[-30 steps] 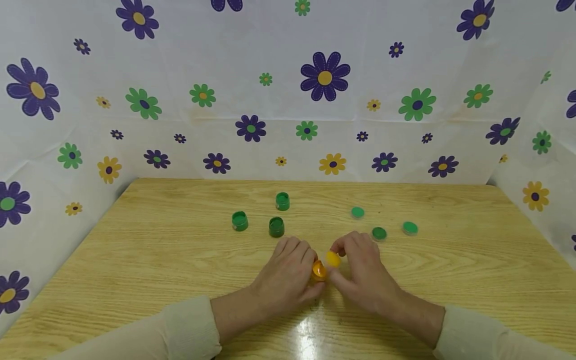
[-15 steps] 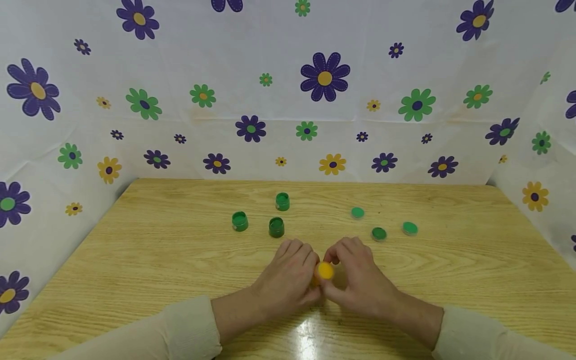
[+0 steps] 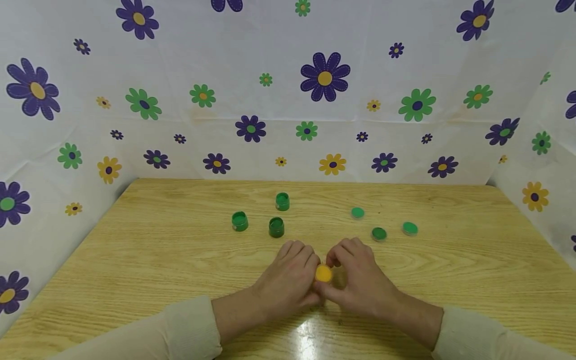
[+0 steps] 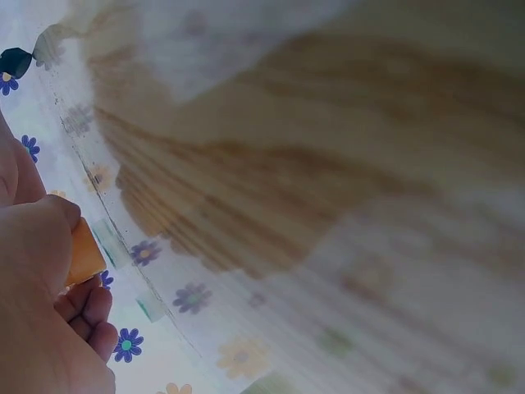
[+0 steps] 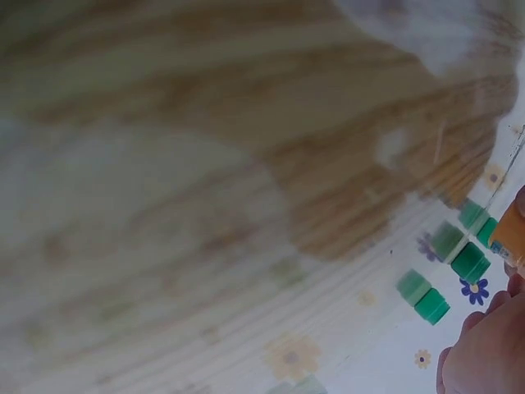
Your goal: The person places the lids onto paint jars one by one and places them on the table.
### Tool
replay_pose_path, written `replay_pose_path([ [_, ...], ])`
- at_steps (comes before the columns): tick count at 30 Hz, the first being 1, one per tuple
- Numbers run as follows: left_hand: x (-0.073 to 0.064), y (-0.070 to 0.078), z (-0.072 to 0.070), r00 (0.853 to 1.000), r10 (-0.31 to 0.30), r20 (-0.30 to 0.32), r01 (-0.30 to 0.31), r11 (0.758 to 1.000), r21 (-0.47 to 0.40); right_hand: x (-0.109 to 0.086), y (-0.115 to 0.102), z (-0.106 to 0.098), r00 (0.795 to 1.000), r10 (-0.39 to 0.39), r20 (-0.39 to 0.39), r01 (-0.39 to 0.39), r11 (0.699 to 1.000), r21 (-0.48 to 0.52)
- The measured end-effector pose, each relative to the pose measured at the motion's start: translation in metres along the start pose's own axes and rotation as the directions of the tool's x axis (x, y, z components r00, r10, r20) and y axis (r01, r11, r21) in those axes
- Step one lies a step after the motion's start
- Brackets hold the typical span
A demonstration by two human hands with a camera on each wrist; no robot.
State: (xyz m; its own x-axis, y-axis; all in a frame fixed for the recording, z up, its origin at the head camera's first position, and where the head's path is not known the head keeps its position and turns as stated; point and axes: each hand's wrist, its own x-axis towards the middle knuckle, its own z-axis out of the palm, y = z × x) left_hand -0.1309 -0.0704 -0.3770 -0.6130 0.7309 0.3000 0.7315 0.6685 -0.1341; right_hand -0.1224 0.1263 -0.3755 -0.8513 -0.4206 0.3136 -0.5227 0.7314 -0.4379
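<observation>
In the head view my left hand (image 3: 290, 277) holds a small orange paint jar (image 4: 86, 253), seen from the side in the left wrist view. From above, a yellow-orange lid (image 3: 323, 273) covers the jar's mouth. Thumb and forefinger of my right hand (image 3: 364, 280) grip the lid at its edge. Whether the lid sits fully down cannot be seen. The jar's orange side (image 5: 510, 232) also shows at the right edge of the right wrist view.
Three uncovered green paint jars stand beyond my left hand: one at left (image 3: 240, 221), one at back (image 3: 282, 201), one nearer (image 3: 276, 227). Three green lids (image 3: 379, 233) lie beyond my right hand. A flowered cloth (image 3: 279, 105) rises behind the wooden table (image 3: 157, 250).
My right hand has moved a little left and down, bringing the yellow-orange lid from beside the jar onto its mouth. The jar's orange paint is now covered. The left hand has barely moved.
</observation>
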Motion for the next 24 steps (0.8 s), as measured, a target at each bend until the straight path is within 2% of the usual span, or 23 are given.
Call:
replay_pose_path([
  [12, -0.0002, 0.0004, 0.0007, 1.000, 0.024, 0.020, -0.024, 1.000, -0.001, 0.0006, 0.0011, -0.0018, 1.000, 0.011, -0.013, -0.011, 1.000, -0.028],
  [18, -0.0003, 0.0010, -0.0007, 0.999, -0.017, 0.049, 0.019, 0.999, -0.034, -0.0005, 0.0013, -0.0011, 0.999, -0.010, -0.031, 0.010, 1.000, -0.017],
  [24, -0.0002, 0.0006, -0.0007, 0.998, -0.056, 0.016, 0.056, 0.997, -0.056, 0.0007, 0.0007, -0.0001, 0.995, -0.075, -0.065, 0.077, 0.996, 0.032],
])
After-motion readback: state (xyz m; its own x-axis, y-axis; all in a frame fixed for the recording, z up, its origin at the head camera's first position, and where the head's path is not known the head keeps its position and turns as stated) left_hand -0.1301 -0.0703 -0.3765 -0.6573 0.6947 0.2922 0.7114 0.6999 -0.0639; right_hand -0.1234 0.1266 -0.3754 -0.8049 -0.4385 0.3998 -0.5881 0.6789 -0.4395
